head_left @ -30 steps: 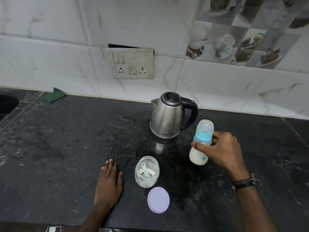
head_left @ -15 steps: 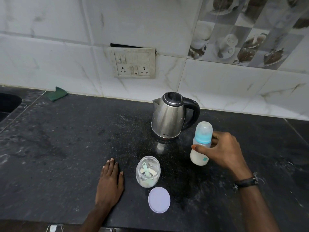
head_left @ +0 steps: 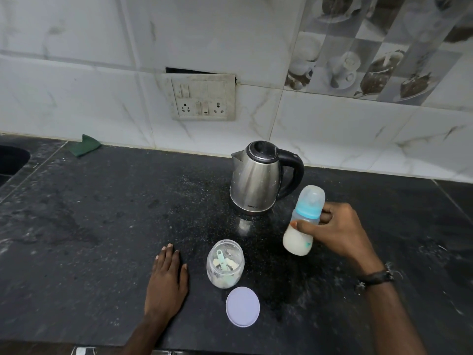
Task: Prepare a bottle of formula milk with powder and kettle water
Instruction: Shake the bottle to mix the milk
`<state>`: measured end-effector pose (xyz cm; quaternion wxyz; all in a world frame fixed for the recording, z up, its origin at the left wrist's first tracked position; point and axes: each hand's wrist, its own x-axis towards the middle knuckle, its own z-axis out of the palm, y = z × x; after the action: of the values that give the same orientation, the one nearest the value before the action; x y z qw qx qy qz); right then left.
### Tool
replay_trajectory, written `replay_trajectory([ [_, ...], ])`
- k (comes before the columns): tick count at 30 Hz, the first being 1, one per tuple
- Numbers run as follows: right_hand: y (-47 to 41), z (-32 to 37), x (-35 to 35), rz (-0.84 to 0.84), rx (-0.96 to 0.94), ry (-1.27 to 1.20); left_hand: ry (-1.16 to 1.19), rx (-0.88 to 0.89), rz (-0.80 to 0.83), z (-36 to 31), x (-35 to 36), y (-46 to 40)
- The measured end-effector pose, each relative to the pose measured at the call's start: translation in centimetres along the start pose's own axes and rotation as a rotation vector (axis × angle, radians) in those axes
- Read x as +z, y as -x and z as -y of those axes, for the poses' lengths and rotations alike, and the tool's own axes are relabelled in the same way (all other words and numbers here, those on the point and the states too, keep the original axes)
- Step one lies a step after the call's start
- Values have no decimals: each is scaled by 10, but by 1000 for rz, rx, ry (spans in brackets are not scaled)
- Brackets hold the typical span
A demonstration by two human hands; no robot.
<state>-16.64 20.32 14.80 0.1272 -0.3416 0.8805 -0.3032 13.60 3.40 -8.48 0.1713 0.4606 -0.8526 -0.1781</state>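
My right hand (head_left: 335, 231) grips a baby bottle (head_left: 302, 224) with a blue collar and a clear cap. White milk fills its lower part, and it leans slightly to the left just above the black counter (head_left: 102, 226). Behind it stands a steel kettle (head_left: 256, 180) with a black handle and a closed lid. An open clear jar (head_left: 224, 263) holds pale powder and a light green scoop. Its lilac lid (head_left: 242, 306) lies flat in front of it. My left hand (head_left: 166, 280) rests flat on the counter, left of the jar.
A wall socket plate (head_left: 203, 97) sits above the counter on the tiled wall. A green scrub pad (head_left: 85, 145) lies at the back left, and a sink edge (head_left: 12, 160) shows at far left. White powder specks dust the counter around the kettle.
The bottle has tilted a little in my right hand and stayed in about the same place. My left hand has not moved.
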Motion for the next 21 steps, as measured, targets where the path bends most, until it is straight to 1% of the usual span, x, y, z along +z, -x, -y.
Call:
replay_trajectory([
  [2, -1, -1, 1, -96, -11, 43, -2, 0, 2, -1, 0, 0],
  [3, -2, -2, 1, -107, -10, 60, -2, -1, 4, -1, 0, 0],
  [5, -4, -2, 0, -63, 13, 6, -3, -1, 0, -1, -1, 1],
  [7, -4, -1, 0, -32, 34, 32, -2, 1, -5, -1, -1, 1],
  [9, -4, -1, -1, -65, 27, 141, 1, 2, -3, -2, -1, 0],
  [12, -4, 1, -2, -45, 32, 76, -4, -2, 3, -2, -1, 0],
  [15, -4, 1, -2, -75, 18, 155, -9, 3, -3, -1, -1, 0],
  [18, -5, 2, -3, -24, 37, 60, -10, 4, 10, 0, 0, 0],
  [21, -4, 2, -2, -60, 27, 146, -12, 5, -4, -1, 0, 0],
])
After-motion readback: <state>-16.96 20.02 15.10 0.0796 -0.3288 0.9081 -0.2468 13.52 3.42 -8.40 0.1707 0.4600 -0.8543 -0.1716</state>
